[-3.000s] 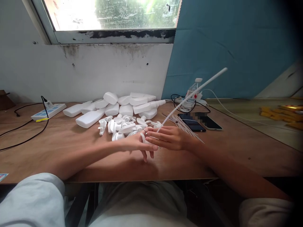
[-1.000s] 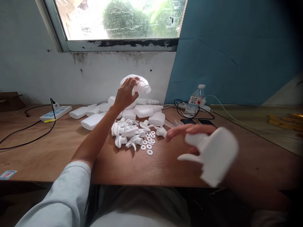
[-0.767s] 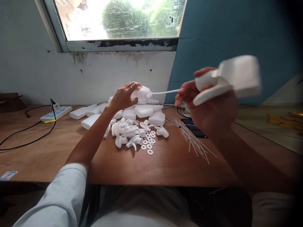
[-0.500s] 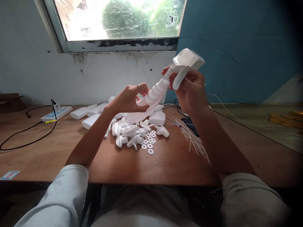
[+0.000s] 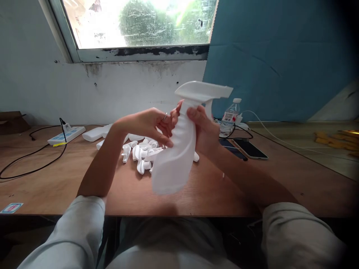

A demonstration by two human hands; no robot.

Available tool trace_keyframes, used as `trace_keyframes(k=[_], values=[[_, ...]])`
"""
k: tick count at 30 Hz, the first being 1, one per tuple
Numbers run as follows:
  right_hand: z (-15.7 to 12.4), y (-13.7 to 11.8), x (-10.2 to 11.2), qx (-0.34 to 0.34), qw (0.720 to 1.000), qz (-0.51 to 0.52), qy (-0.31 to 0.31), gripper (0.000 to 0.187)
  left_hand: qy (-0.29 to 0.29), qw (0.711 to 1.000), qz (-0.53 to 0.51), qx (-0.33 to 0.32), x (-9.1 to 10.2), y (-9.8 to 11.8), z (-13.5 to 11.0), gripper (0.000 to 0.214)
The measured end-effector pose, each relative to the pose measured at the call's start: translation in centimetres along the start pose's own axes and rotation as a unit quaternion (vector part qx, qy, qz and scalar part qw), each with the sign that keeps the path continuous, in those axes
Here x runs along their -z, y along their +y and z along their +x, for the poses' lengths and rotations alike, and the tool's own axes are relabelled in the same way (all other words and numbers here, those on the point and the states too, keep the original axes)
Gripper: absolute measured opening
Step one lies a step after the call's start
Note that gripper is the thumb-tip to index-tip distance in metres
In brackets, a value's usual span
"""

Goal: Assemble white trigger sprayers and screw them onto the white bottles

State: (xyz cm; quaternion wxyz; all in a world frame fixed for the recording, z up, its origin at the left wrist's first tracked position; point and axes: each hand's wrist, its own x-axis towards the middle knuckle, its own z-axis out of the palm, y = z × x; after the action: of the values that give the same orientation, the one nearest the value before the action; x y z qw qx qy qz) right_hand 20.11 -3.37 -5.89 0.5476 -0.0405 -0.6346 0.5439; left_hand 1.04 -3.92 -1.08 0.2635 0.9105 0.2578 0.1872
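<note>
A white plastic spray bottle (image 5: 176, 160) with its trigger sprayer head (image 5: 202, 90) on top is held up over the table, tilted, its nozzle to the right. My right hand (image 5: 206, 130) is closed round the bottle's neck, thumb in front, below the sprayer head. At the bottle's left side is my left hand (image 5: 157, 125), with a ring on one finger. Its thumb and bent fingers are apart and loosely touch or nearly touch the bottle. Beneath and behind lies a pile of white trigger sprayer heads (image 5: 143, 155), partly hidden by the bottle.
White bottles (image 5: 97, 132) lie at the back left, near a power strip (image 5: 66, 135) with a black cable. On the right are a water bottle (image 5: 230, 117), a phone (image 5: 250, 148) and a darker flat device (image 5: 233, 150). A window (image 5: 140, 24) is ahead.
The spray bottle has swung from slanting away to nearly upright and come closer. My right hand has moved from the sprayer head to the neck; my left hand's grip has loosened.
</note>
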Motion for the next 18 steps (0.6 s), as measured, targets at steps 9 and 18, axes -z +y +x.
trace_keyframes(k=[9, 18], values=[[-3.9, 1.8, -2.7, -0.040, 0.994, -0.005, -0.098, 0.024, 0.273, 0.940, 0.186, -0.082, 2.6, 2.7, -5.3, 0.017], [-3.9, 1.9, -3.4, -0.058, 0.991, -0.011, -0.122, 0.025, 0.262, 0.917, 0.287, -0.090, -2.3, 7.0, -3.2, 0.026]])
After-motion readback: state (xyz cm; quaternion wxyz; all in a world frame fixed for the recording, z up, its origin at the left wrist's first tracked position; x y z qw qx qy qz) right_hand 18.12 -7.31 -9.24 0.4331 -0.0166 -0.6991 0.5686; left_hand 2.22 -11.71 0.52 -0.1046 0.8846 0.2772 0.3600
